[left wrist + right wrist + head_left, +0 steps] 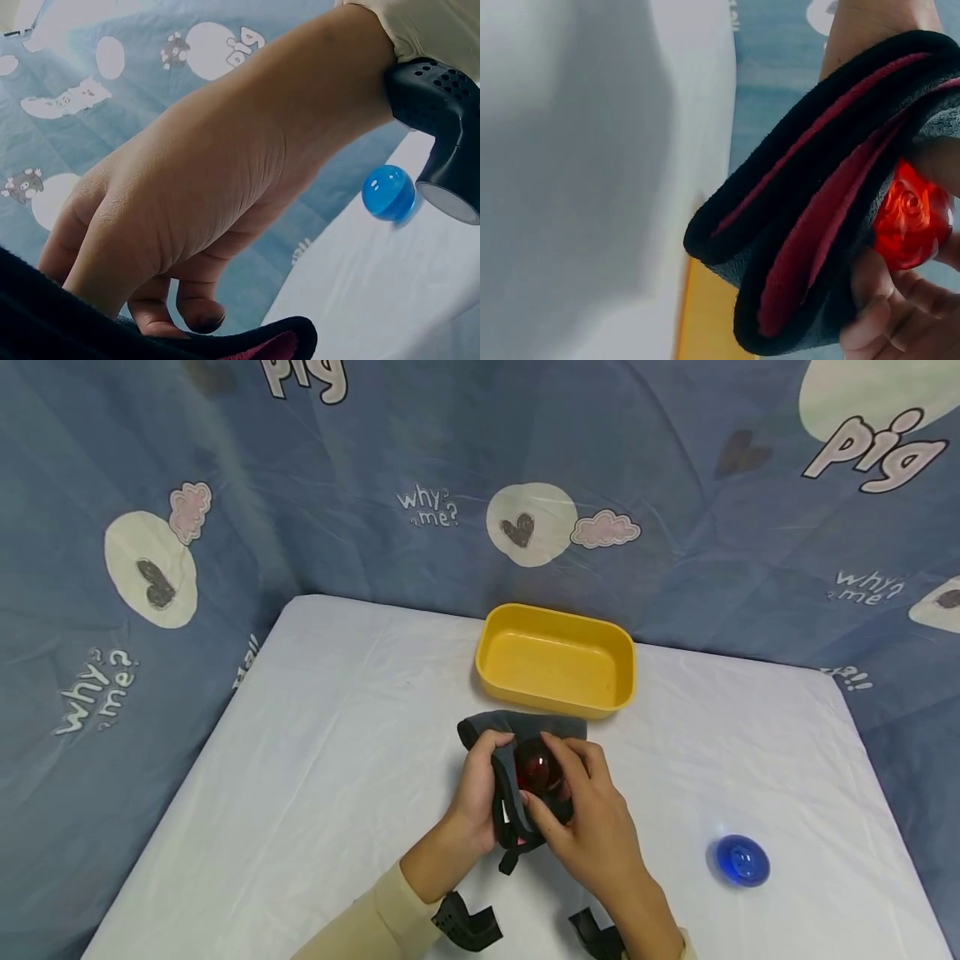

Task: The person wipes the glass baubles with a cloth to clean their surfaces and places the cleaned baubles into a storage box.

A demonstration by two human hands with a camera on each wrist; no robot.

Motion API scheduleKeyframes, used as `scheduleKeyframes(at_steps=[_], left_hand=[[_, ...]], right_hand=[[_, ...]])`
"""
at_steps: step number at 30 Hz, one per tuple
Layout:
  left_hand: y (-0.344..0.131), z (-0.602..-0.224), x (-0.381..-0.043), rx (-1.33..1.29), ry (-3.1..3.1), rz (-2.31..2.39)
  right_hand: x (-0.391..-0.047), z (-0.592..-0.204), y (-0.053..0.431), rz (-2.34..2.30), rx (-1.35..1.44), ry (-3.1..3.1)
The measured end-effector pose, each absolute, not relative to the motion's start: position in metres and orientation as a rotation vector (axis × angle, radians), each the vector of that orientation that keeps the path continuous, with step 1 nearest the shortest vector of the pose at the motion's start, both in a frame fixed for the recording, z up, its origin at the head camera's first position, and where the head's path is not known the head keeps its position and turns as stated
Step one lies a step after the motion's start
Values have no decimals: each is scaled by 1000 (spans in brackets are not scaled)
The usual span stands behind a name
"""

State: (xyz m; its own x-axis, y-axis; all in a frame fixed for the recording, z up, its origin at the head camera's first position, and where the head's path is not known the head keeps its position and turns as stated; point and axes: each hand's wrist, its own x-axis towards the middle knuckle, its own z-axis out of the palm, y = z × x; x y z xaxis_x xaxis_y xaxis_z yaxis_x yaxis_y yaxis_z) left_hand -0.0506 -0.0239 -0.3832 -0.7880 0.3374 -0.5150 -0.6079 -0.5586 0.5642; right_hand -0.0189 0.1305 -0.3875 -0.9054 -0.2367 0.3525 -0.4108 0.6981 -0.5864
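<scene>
1. Location: the red ball [534, 767] sits against the folded cloth [558, 725], between the two hands, above the white table [360, 735] and on the near side of the yellow tray [555, 703]. The blue ball [742, 862] rests on the table, off to the right.
2. Left hand [472, 797]: thumb and fingers grasp the cloth along its left side.
3. Right hand [596, 818]: thumb and fingers are curled about the red ball, pinching it at the cloth.
4. Handling, ball: the glossy, see-through surface suggests hard plastic or glass, probably slippery and possibly breakable. Take hold at opposite sides, across the widest part.
5. Handling, cloth: it appears soft, light and limp. Grip several layers together at the dark edging; a single layer would likely sag.
6. Visibility: fingers and cloth cover part of the red ball. The left wrist view hides the left fingertips behind the cloth; the right wrist view cuts off the right hand. Whether anything lies within the pink-lined folds [786, 289] cannot be determined.
</scene>
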Motion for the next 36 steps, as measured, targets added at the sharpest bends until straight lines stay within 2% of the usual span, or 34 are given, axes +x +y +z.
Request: scheduleKeyframes(at_steps=[12, 24, 29, 36], left_hand=[[-24, -382, -48, -496, 1057, 2328], [-23, -381, -45, -397, 1007, 2301], [-23, -381, -46, -423, 1010, 2317], [-24, -381, -47, -422, 1010, 2307]], right_hand=[[-22, -387, 128, 971, 473, -2634], [-23, -386, 123, 983, 315, -2618], [-21, -386, 124, 1039, 352, -2616], [-17, -385, 129, 1113, 560, -2588]])
